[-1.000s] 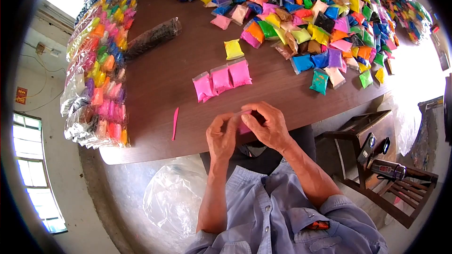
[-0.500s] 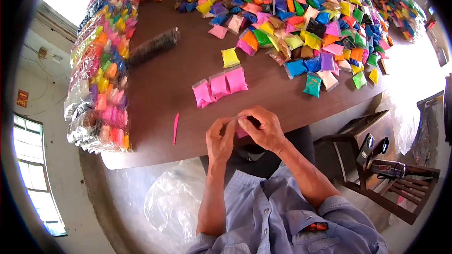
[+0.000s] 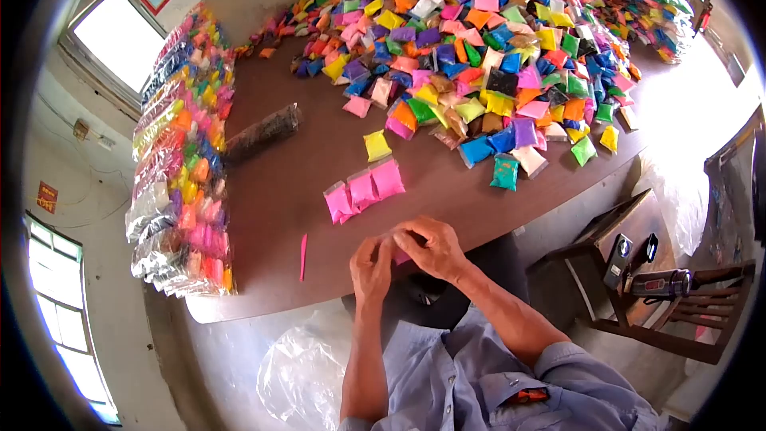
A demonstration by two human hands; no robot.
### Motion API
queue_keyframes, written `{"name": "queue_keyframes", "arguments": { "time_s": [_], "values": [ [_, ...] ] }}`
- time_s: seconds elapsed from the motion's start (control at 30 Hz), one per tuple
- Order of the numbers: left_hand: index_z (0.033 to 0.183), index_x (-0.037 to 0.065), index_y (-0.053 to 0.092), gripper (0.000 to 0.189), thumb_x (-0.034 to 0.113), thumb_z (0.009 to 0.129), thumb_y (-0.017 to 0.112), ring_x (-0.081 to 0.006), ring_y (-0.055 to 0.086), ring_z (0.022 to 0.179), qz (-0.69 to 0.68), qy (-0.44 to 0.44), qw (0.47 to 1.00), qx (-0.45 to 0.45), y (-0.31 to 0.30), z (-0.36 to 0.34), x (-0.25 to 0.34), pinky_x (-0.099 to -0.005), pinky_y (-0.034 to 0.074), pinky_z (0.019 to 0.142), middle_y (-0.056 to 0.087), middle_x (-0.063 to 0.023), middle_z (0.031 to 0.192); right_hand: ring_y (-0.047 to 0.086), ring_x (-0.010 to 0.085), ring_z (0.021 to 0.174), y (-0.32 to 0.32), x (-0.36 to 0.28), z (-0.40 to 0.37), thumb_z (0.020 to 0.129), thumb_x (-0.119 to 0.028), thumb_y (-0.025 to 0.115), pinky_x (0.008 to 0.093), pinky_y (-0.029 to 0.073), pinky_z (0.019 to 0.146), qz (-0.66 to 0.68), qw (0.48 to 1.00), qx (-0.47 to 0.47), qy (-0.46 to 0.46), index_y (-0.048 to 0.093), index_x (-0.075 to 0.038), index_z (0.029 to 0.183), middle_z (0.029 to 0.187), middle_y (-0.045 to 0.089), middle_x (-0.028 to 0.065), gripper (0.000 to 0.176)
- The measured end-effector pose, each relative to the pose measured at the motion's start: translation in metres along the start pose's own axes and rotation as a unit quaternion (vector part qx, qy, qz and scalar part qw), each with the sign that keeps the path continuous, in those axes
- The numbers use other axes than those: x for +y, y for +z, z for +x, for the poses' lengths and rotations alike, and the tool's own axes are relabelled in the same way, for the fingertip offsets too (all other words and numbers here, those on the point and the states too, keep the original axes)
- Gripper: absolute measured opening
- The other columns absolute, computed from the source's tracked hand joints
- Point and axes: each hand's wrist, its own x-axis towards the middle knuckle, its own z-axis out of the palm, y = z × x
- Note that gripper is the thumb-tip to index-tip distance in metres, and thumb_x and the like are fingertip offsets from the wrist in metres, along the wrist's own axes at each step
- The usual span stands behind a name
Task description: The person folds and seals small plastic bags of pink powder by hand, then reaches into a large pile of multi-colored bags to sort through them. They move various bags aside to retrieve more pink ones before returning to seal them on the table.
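At the table's front edge, my left hand [image 3: 372,273] and my right hand [image 3: 432,247] meet, fingertips pinched together at the top of a small pink packet [image 3: 401,257]. Most of this packet is hidden behind my fingers. Just beyond them, several-coloured goods give way to three joined or touching pink packets [image 3: 363,190] lying in a row. A single yellow packet [image 3: 377,146] lies behind that row. To the left of my hands rests a thin pink stick-like tool [image 3: 303,257].
A large heap of colourful packets [image 3: 495,72] covers the back of the brown table [image 3: 271,199]. Clear bags of packets [image 3: 187,168] are stacked along the left, beside a dark wrapped roll [image 3: 263,132]. A wooden chair [image 3: 638,271] holding a flask [image 3: 661,283] stands at right.
The head view has shifted, so the tabletop things appear lower and more wall shows. Both hands keep nearly the same pinching pose on the pink packet.
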Motion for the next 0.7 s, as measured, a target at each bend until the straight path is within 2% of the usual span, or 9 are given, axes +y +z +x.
{"name": "queue_keyframes", "arguments": {
  "time_s": [0.03, 0.1, 0.2, 0.3, 0.37, 0.43, 0.47, 0.53, 0.7],
  "values": [
    [0.093, -0.002, 0.07, 0.021, 0.018, 0.099, 0.071, -0.0117, 0.054, 0.074, 0.007, -0.004, 1.0, 0.008, 0.0, 0.0, -0.001, -0.0315, 0.047, 0.069, 0.063, -0.0058, 0.076, 0.072, 0.0324, 0.086, 0.0, -0.001, 0.0, 0.098, -0.019, 0.07, 0.0385, 0.057, 0.074, -0.002, 1.0, 0.004, -0.003, 0.073, -0.005, 0.104, 0.096, 0.073, 0.0146, 0.016],
    [0.094, -0.002, 0.07, 0.021, 0.018, 0.099, 0.071, -0.0115, 0.054, 0.074, 0.01, -0.006, 1.0, 0.015, 0.0, -0.002, -0.005, -0.0312, 0.047, 0.069, 0.063, -0.0053, 0.076, 0.071, 0.0233, 0.082, -0.001, -0.001, 0.0, 0.097, -0.015, 0.071, 0.0338, 0.055, 0.071, -0.008, 1.0, -0.007, -0.011, 0.074, -0.004, 0.105, 0.096, 0.073, 0.0123, 0.014],
    [0.095, -0.002, 0.07, 0.019, 0.017, 0.099, 0.071, -0.0105, 0.052, 0.073, -0.002, 0.014, 1.0, 0.004, -0.002, 0.001, -0.006, -0.0312, 0.046, 0.068, 0.061, -0.0041, 0.075, 0.07, 0.0231, 0.081, 0.002, 0.009, -0.001, 0.097, -0.012, 0.07, 0.0335, 0.055, 0.07, 0.004, 1.0, 0.006, -0.017, 0.074, -0.004, 0.105, 0.095, 0.073, 0.0119, 0.012],
    [0.09, -0.002, 0.067, 0.019, 0.015, 0.099, 0.07, -0.0103, 0.048, 0.071, 0.009, -0.038, 0.999, -0.036, -0.004, 0.001, 0.007, -0.0319, 0.043, 0.064, 0.058, -0.0031, 0.074, 0.069, 0.0207, 0.079, 0.002, 0.009, -0.003, 0.097, -0.011, 0.07, 0.0321, 0.054, 0.07, 0.012, 0.999, 0.028, -0.014, 0.074, -0.003, 0.104, 0.093, 0.072, 0.0108, 0.011],
    [0.084, -0.002, 0.061, 0.022, 0.013, 0.099, 0.069, -0.0115, 0.045, 0.069, 0.0, -0.021, 0.998, -0.051, -0.004, 0.001, 0.005, -0.0333, 0.041, 0.061, 0.054, -0.0042, 0.071, 0.071, 0.0309, 0.082, -0.002, 0.003, -0.002, 0.097, -0.013, 0.071, 0.0372, 0.055, 0.071, 0.032, 0.999, 0.025, 0.029, 0.074, -0.003, 0.104, 0.095, 0.072, 0.0139, 0.012],
    [0.082, -0.002, 0.06, 0.024, 0.012, 0.099, 0.069, -0.0125, 0.045, 0.067, 0.007, 0.001, 0.999, -0.046, -0.005, 0.001, 0.001, -0.0337, 0.041, 0.061, 0.054, -0.0057, 0.07, 0.071, 0.0301, 0.083, -0.003, 0.0, 0.0, 0.097, -0.014, 0.071, 0.0365, 0.055, 0.071, 0.028, 0.998, 0.012, 0.06, 0.074, -0.003, 0.106, 0.095, 0.072, 0.014, 0.014],
    [0.081, -0.002, 0.058, 0.025, 0.012, 0.099, 0.068, -0.0134, 0.046, 0.066, 0.019, 0.023, 0.999, -0.036, -0.005, 0.003, 0.0, -0.034, 0.041, 0.06, 0.054, -0.0072, 0.069, 0.071, 0.03, 0.083, -0.001, 0.0, 0.0, 0.097, -0.014, 0.071, 0.0365, 0.055, 0.071, 0.012, 1.0, 0.019, 0.021, 0.074, -0.002, 0.106, 0.095, 0.072, 0.0144, 0.015],
    [0.081, -0.003, 0.058, 0.025, 0.011, 0.099, 0.068, -0.0139, 0.046, 0.066, -0.001, 0.022, 0.999, -0.028, -0.003, 0.002, -0.004, -0.0343, 0.041, 0.059, 0.054, -0.0085, 0.069, 0.071, 0.0247, 0.079, 0.002, 0.002, 0.001, 0.097, -0.017, 0.072, 0.0346, 0.056, 0.07, -0.021, 0.999, 0.024, -0.023, 0.074, -0.001, 0.106, 0.094, 0.073, 0.0129, 0.019],
    [0.083, -0.003, 0.062, 0.02, 0.011, 0.095, 0.069, -0.0155, 0.049, 0.064, 0.0, -0.004, 1.0, -0.019, -0.005, 0.002, -0.002, -0.0353, 0.042, 0.059, 0.056, -0.01, 0.068, 0.07, 0.0213, 0.077, 0.004, 0.002, 0.002, 0.097, -0.016, 0.073, 0.033, 0.055, 0.069, -0.025, 1.0, 0.018, -0.005, 0.074, -0.001, 0.108, 0.092, 0.072, 0.0118, 0.018]
  ]
}}
